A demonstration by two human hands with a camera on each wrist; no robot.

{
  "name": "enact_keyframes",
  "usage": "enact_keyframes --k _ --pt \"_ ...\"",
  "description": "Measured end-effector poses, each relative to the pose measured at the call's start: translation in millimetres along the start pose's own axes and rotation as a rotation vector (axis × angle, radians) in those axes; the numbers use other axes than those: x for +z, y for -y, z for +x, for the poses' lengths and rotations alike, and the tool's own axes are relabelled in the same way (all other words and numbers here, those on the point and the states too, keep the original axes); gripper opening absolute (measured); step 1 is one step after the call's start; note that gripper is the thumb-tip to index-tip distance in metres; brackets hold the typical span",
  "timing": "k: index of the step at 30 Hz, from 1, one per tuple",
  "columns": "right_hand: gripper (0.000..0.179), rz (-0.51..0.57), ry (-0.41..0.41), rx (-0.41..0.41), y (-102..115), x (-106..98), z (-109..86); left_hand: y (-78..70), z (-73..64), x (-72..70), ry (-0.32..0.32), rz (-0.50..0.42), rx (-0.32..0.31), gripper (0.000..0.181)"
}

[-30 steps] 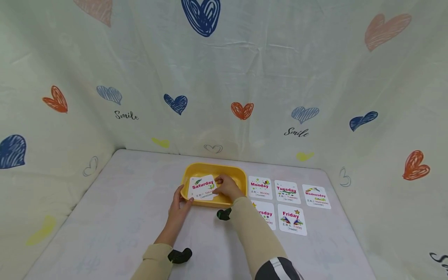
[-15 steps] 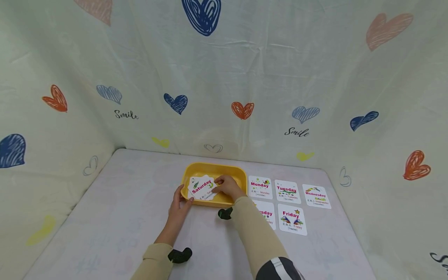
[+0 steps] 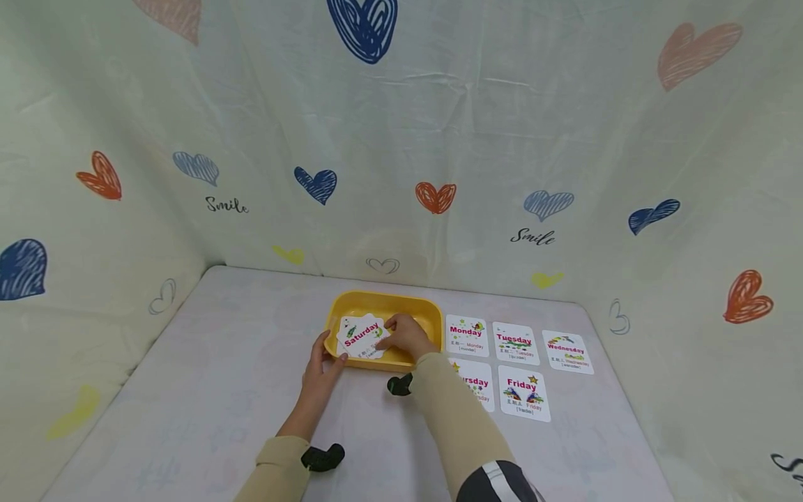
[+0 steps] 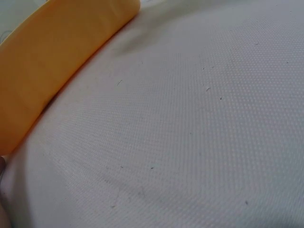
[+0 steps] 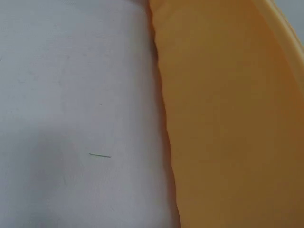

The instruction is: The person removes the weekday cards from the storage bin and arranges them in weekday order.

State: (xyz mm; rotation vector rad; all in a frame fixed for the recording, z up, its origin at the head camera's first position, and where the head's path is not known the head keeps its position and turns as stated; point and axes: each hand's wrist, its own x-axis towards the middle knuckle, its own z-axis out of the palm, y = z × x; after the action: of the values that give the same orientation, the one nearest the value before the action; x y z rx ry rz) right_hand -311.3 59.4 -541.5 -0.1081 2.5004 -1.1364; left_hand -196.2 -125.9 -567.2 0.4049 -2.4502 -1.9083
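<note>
A yellow tray point(image 3: 401, 302) stands near the back of the table in the head view. Inside, at its left, lies a white card printed "Saturday" point(image 3: 362, 332), turned at an angle, with corners of another card showing from under it. My right hand point(image 3: 410, 336) reaches over the tray's front edge and pinches the card's right side. My left hand point(image 3: 320, 374) grips the tray's front left corner, thumb at the front and fingers along the side. Both wrist views show the tray's outer wall point(image 4: 57, 61) and the table, with the card out of sight.
Right of the tray lie cards for Monday point(image 3: 466, 337), Tuesday point(image 3: 515, 344) and Wednesday point(image 3: 567, 353). In a nearer row are the Thursday card point(image 3: 478, 385), partly behind my right sleeve, and the Friday card point(image 3: 523, 394). A heart-printed curtain point(image 3: 477, 230) hangs behind the table.
The Saturday card has turned counterclockwise in the tray, its lettering now slanting up to the right. My left hand and the tray have stayed put; the right hand has barely shifted.
</note>
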Motion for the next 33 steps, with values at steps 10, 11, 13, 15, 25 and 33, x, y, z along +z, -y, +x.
enact_keyframes --k 10,11,13,15,25,33 --pt "0.044 0.039 -0.003 0.009 -1 -2 -0.3 -1.4 0.3 1.4 0.012 -0.004 -0.005 0.068" --pt "0.043 0.051 -0.002 0.009 -1 -3 -0.4 -1.6 0.3 1.4 0.014 -0.002 -0.005 0.068" --pt "0.041 0.078 -0.002 0.001 -2 -5 -0.1 -2.2 0.4 1.4 0.012 0.005 0.001 0.069" --pt "0.039 0.102 -0.004 -0.006 -2 -6 -0.7 -2.9 0.3 1.5 0.012 0.006 -0.002 0.068" --pt "0.031 0.212 0.001 0.017 -4 -10 -3.3 -4.1 -0.7 1.3 0.005 0.013 -0.012 0.068" --pt "0.035 0.33 0.05 0.012 -8 -17 -4.1 0.2 -0.7 1.1 0.012 0.009 -0.043 0.069"
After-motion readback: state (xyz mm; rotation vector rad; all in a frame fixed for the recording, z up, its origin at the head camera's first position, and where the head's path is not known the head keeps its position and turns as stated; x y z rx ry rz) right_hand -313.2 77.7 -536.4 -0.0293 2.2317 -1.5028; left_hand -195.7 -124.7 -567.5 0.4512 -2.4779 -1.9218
